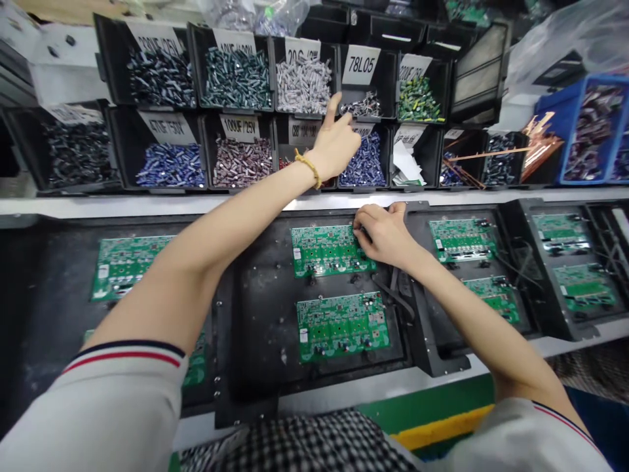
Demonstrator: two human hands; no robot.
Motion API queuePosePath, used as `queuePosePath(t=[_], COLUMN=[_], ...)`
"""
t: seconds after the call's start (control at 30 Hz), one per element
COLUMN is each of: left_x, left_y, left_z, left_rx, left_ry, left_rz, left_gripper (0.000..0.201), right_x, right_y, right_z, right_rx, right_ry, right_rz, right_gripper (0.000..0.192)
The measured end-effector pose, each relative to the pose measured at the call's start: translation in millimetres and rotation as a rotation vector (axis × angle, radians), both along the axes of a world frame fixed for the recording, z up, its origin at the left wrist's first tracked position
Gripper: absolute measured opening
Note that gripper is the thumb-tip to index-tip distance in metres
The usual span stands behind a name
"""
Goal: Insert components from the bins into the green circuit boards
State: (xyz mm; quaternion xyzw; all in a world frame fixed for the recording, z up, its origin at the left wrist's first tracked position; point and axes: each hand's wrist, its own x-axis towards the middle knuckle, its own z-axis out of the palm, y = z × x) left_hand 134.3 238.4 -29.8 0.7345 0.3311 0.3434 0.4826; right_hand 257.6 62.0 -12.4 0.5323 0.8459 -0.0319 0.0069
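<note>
In the head view, the left hand (338,144), fingers parted, reaches to the far bin labelled 78L05 (388,78); the right hand (386,236) curls at the right end of the far circuit board (327,250) on the middle black tray (260,321), its grip hidden.

The circuit boards (343,324) are green, the cloth (314,444) black-and-white checked.
</note>
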Motion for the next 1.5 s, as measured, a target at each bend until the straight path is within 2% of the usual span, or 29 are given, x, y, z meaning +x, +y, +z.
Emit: queuePosePath(t=[0.1,0.17,0.3,0.47,0.53,0.63,0.77,0.93,1.1,1.27,1.4,1.5], left_x=[9,12,17,25,29,34,33,27,28,24,19,14], left_y=[3,3,2,-1,-3,-6,-10,-13,-15,-17,-18,-37], left_z=[-4.8,-4.3,-8.6,-22.0,-24.6,-24.2,-19.8,-13.1,-4.9,4.3,17.8,31.9], left_rx=[0.095,0.116,0.180,0.279,0.251,0.183,0.148,0.203,0.194,0.248,0.195,0.066], left_ry=[0.138,0.163,0.174,0.129,0.092,0.030,-0.036,0.066,0.126,0.148,0.084,-0.036], left_rz=[0.034,0.052,0.051,0.075,0.092,0.098,0.109,0.069,0.070,0.084,0.078,0.088], left_gripper=[0.020,0.015,0.011,0.014,0.017,0.022,0.022,0.026,0.028,0.024,0.017,0.013], right_x=[-3,-3,1,14,18,21,21,18,21,23,20,21], right_y=[0,0,-9,-49,-67,-86,-92,-88,-87,-87,-87,-87], right_z=[-1.6,-2.0,5.3,23.7,26.5,23.1,12.8,6.6,6.3,7.3,6.8,6.1], right_rx=[0.035,0.040,0.018,0.030,-0.013,-0.075,-0.065,-0.037,-0.032,-0.046,-0.053,-0.054], right_ry=[-0.082,-0.106,0.032,0.238,0.211,0.107,0.050,0.012,0.021,0.051,0.041,0.049], right_rz=[0.023,0.029,0.006,-0.108,-0.109,-0.094,-0.135,-0.148,-0.143,-0.150,-0.166,-0.170], right_gripper=[0.019,0.021,0.019,0.018,0.019,0.030,0.043,0.056,0.055,0.052,0.051,0.051])
